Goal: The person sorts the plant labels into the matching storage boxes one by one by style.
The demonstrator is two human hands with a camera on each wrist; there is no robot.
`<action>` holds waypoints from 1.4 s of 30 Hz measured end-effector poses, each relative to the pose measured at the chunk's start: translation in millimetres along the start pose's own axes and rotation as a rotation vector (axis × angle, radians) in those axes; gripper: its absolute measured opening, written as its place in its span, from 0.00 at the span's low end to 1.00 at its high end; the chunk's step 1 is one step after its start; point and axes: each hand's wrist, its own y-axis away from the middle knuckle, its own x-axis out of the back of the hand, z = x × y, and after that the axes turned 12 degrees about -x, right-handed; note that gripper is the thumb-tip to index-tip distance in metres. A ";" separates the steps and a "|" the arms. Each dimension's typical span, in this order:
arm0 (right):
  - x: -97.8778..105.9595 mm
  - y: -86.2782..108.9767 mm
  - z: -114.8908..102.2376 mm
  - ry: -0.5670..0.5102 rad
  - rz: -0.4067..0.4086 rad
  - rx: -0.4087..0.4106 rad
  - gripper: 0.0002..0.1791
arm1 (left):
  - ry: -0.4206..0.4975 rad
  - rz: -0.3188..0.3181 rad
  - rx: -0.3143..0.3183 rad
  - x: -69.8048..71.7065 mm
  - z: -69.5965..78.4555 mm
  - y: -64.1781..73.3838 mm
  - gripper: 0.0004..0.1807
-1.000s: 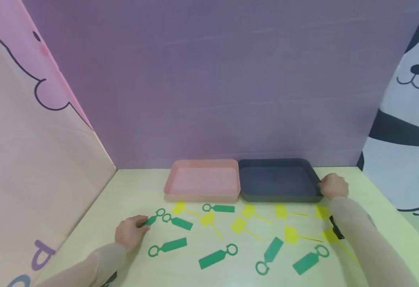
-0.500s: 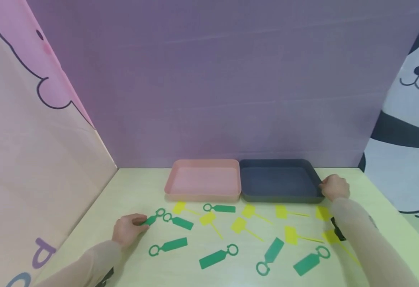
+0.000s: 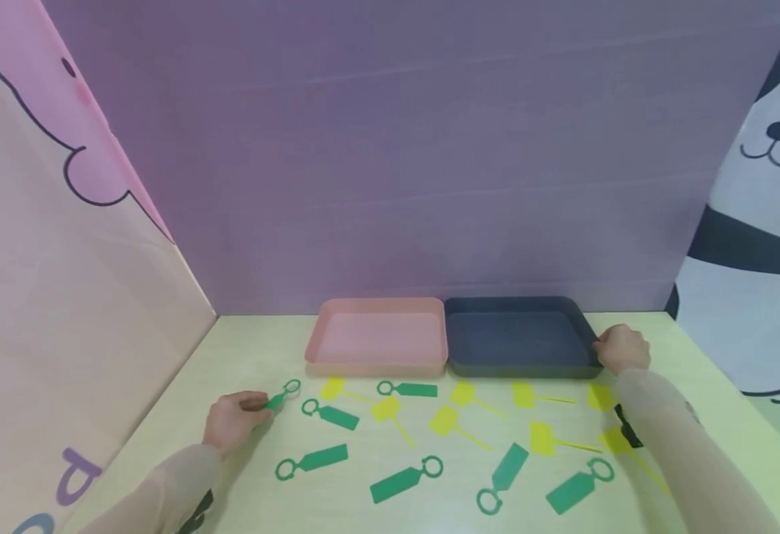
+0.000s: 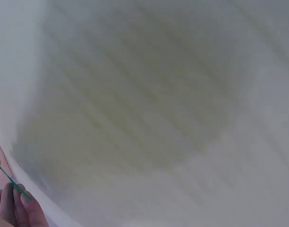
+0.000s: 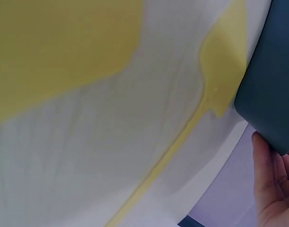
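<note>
My left hand (image 3: 235, 421) pinches a flat green tag with a ring end (image 3: 275, 401) between thumb and fingers, at the left of the table. In the left wrist view this green tag (image 4: 16, 184) appears edge-on as a thin line. At the back right, my right hand (image 3: 622, 348) holds the right edge of a dark blue tray (image 3: 523, 369). The right wrist view shows the fingers (image 5: 263, 170) against the tray's corner (image 5: 272, 94). Another green ring tag (image 3: 338, 417) lies just right of my left hand.
A pink tray (image 3: 377, 368) stands against the dark blue one. Several more green ring tags (image 3: 397, 484) lie across the front of the table. Several yellow tags with thin tails (image 3: 542, 438) are spread below the trays, some partly under my right forearm. A purple wall (image 3: 390, 185) rises behind.
My left hand has shifted slightly left and up with the green tag, whose ring now stands apart from the neighbouring tag. The right hand stays on the dark blue tray.
</note>
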 end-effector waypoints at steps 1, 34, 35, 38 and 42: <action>0.6 0.2 -0.2 -0.001 -0.002 -0.003 0.16 | 0.004 0.000 -0.001 -1.0 0.4 -0.8 0.21; 2.6 3.0 -1.5 0.008 0.019 0.015 0.15 | 0.174 0.051 -0.095 -15.0 66.2 -47.6 0.21; 2.3 2.8 -1.9 0.007 0.013 0.013 0.15 | 0.175 0.050 -0.106 -15.8 69.7 -48.9 0.20; 1.1 1.3 -0.8 0.001 0.007 0.011 0.15 | 0.172 0.038 -0.121 -21.7 80.1 -53.4 0.21; -0.6 -1.4 1.3 0.003 0.017 0.019 0.15 | 0.174 0.018 -0.126 -33.8 97.1 -59.6 0.21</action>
